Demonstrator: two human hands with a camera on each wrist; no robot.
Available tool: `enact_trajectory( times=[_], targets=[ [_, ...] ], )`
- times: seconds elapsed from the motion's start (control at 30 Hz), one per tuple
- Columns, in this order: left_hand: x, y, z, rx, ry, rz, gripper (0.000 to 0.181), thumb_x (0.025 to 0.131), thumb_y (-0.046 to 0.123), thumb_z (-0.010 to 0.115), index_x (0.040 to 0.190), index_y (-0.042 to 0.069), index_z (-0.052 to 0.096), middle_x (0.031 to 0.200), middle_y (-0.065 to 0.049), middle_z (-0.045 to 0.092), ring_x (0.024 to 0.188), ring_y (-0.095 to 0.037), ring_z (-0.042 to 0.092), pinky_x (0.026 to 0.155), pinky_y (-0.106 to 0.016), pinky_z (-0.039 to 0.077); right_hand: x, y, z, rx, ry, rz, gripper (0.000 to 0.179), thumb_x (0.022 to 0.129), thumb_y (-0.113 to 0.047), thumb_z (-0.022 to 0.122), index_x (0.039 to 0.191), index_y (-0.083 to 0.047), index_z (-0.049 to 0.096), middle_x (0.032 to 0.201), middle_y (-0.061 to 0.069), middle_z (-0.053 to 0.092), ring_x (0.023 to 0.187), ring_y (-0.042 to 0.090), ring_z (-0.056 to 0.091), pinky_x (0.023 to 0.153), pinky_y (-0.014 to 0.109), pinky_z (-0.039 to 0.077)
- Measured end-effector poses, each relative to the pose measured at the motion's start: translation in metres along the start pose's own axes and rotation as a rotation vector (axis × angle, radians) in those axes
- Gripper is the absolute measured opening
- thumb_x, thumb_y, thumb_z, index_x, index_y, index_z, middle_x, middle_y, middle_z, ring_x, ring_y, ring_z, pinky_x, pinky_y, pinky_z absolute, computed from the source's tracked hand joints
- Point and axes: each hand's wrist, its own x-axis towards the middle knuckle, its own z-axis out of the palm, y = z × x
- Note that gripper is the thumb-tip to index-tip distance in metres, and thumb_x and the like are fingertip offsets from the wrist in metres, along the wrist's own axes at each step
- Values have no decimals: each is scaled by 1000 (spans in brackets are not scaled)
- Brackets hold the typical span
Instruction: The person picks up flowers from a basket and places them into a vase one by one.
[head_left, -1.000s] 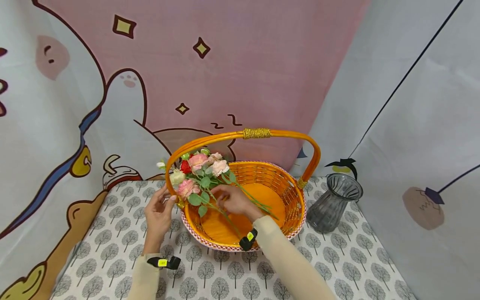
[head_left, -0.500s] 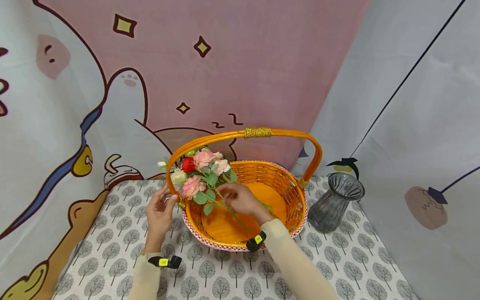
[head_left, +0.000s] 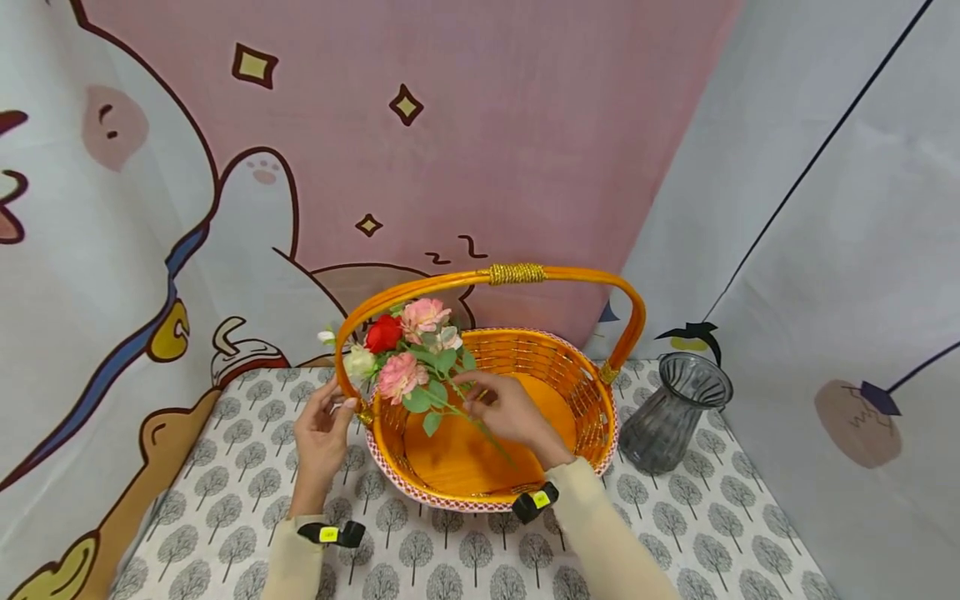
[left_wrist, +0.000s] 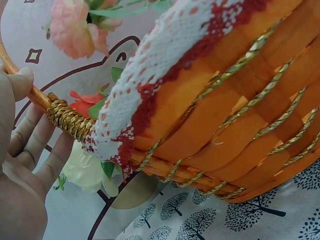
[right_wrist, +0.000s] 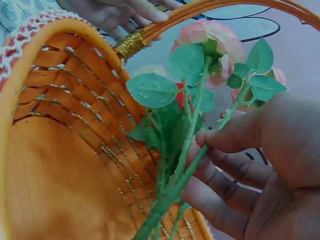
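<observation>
At the left side of the orange woven basket (head_left: pixel 450 503), my left hand (head_left: pixel 321 437) holds the foot of its arched handle (left_wrist: pixel 40 96). The thumb lies on one side and the fingers behind, near the gold binding (left_wrist: pixel 69 119). Over the basket my right hand (head_left: pixel 510 410) pinches a branch of a forked green stem (right_wrist: pixel 172 190) between thumb and fingers. Pink flowers (head_left: pixel 402 377) and green leaves top that stem. Next to them, within the handle's left side, are a red rose (head_left: pixel 384 333) and a cream flower (head_left: pixel 359 362). Other stems are partly hidden behind.
A grey ribbed glass vase (head_left: pixel 660 433) stands right of the basket. Both are on a white tablecloth (head_left: pixel 420 575) printed with grey trees. Cartoon-printed cloth (head_left: pixel 555 150) hangs close behind, and a pale sheet (head_left: pixel 825 275) borders the right side.
My right hand has shifted to the right with the stem, and the pink flowers have moved right with it. More of the red rose shows. My left hand keeps its hold on the handle.
</observation>
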Motion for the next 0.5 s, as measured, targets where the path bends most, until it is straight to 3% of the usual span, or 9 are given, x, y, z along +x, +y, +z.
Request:
enact_trajectory(
  times=[0.2, 0.5],
  targets=[
    [3, 1, 1, -4, -7, 23, 47, 93, -24, 53, 139, -12, 54, 115, -6, 71, 106, -8, 67, 94, -14, 56, -7, -8, -11, -68, 27, -22, 39, 99, -7, 63, 134, -26, 68, 101, 8, 72, 82, 21, 67, 62, 30, 56],
    [0, -1, -1, -24, -24, 48, 43, 96, -15, 58, 139, -12, 53, 117, -7, 72, 108, -8, 67, 97, -16, 55, -21, -14, -26, -132, 49, -61, 38, 101, -7, 62, 136, -22, 67, 99, 1, 68, 83, 17, 63, 60, 27, 52]
  ],
)
